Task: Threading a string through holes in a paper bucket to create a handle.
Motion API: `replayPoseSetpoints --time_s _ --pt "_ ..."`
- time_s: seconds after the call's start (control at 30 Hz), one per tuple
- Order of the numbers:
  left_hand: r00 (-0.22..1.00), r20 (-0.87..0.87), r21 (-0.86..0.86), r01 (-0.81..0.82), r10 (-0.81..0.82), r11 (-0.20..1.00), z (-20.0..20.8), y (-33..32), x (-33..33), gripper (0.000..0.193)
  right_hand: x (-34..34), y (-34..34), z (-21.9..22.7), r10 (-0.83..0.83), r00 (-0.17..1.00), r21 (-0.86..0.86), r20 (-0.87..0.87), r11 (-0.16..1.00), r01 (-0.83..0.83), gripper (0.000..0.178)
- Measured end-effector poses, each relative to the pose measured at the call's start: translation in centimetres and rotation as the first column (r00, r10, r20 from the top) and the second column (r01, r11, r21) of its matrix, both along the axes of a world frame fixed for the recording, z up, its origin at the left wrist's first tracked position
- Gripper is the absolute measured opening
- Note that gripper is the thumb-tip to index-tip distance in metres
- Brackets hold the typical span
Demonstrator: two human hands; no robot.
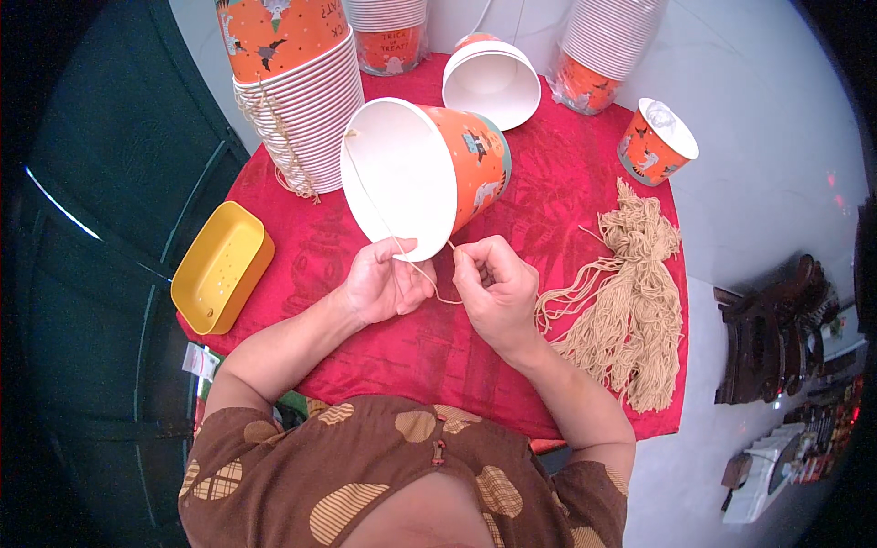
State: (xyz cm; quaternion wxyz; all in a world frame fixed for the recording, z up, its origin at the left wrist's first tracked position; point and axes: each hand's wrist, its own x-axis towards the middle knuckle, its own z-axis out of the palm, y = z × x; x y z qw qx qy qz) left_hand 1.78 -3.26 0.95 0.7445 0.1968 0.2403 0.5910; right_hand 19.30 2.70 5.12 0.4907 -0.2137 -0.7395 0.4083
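Observation:
A large orange paper bucket with a white inside lies tilted over the red tablecloth, its mouth turned toward me. My left hand is closed at the near edge of the rim, palm up, with the thumb at the lip. A thin tan string is fixed at the rim's upper left. It crosses the mouth to my left hand, then loops below toward my right hand. My right hand pinches string just beside the lower right rim. Its fingertips partly hide the string's end.
On the right lies a thick bundle of tan strings. A tall bucket stack with strings hanging from it stands back left. Behind are more buckets and wrapped stacks. A small bucket holds clear plastic; a yellow basket sits left.

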Motion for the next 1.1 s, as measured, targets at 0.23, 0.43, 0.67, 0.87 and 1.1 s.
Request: replayPoseSetpoints --time_s 0.23,0.43,0.67,0.87,1.1 --pt "1.0 0.008 -0.019 -0.001 0.001 1.0 0.28 0.05 0.23 0.038 0.04 0.01 0.16 -0.001 1.0 0.021 0.009 1.0 0.001 0.01" --pt "1.0 0.007 0.002 -0.015 0.015 1.0 0.04 0.07 0.06 0.039 0.09 -0.1 0.21 0.008 1.0 -0.005 0.024 1.0 -0.008 0.009" --pt "0.999 0.031 -0.053 -0.02 0.022 0.998 0.04 0.0 -0.02 0.04 0.03 -0.08 0.24 0.009 1.0 0.014 0.012 1.0 -0.009 0.008" --pt "0.999 0.034 -0.014 -0.018 0.019 1.0 0.19 0.05 0.15 0.04 0.09 -0.09 0.27 0.015 1.0 -0.004 0.013 1.0 -0.015 0.008" --pt "0.999 0.038 -0.02 -0.013 0.013 1.0 0.16 -0.06 0.12 0.039 0.03 -0.01 0.2 -0.012 1.0 0.034 0.007 0.999 0.012 0.008"
